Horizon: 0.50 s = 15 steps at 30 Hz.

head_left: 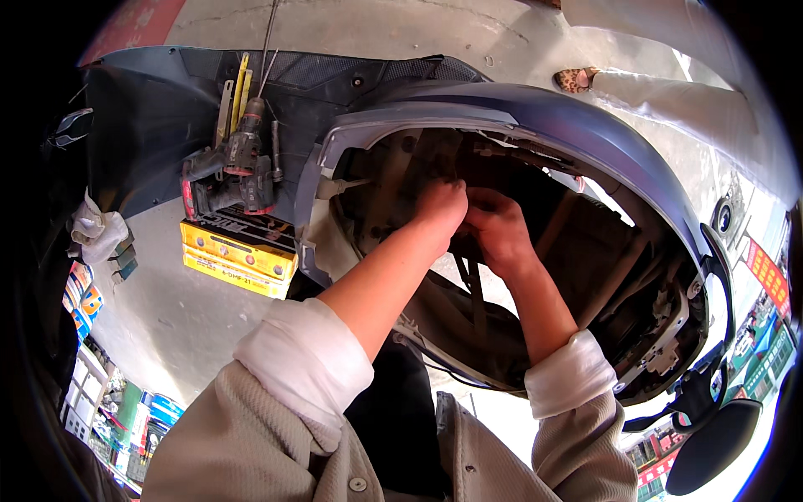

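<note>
- We see a blue-grey vehicle shell (pixel 606 138), which is dark brown and black inside.
- We notice power tools (pixel 243 155) in black and grey, with red parts.
- We find one box (pixel 238 259) yellow and black.
- Our jacket (pixel 242 435) is beige, finely ribbed; its cuffs (pixel 305 356) are white.
- We observe one leopard-spotted shoe (pixel 573 80).
- We see also a black mirror (pixel 715 448).

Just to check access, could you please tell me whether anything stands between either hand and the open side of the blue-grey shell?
Nothing visible does: the left hand and right hand are both at the open side of the blue-grey shell, though what they touch is hidden. The power tools lie to the left.
</note>
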{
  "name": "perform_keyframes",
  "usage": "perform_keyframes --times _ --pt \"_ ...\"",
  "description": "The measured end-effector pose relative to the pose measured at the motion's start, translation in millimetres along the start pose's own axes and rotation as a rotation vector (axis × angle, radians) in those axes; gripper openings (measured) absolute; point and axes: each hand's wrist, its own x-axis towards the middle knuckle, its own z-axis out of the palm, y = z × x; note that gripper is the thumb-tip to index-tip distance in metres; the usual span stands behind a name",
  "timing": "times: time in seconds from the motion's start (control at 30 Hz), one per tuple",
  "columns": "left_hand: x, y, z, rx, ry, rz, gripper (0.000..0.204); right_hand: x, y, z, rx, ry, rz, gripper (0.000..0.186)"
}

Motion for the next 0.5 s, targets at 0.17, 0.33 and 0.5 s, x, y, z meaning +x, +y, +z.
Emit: perform_keyframes --times 0.17,0.33,0.5 --pt "-3.4 2.2 -13.1 -0.057 0.094 -0.048 0.029 10.3 4.3 12.6 -0.557 -0.056 -0.02 0.033" --pt "-5.1 4.7 -20.9 0.024 0.084 -0.017 0.032 13.3 13.8 13.3 -0.862 -0.082 -0.211 0.034" --pt "-20.2 23.7 -23.1 -0.016 0.028 -0.046 0.036 10.5 11.6 17.3 -0.473 -0.139 -0.103 0.036"
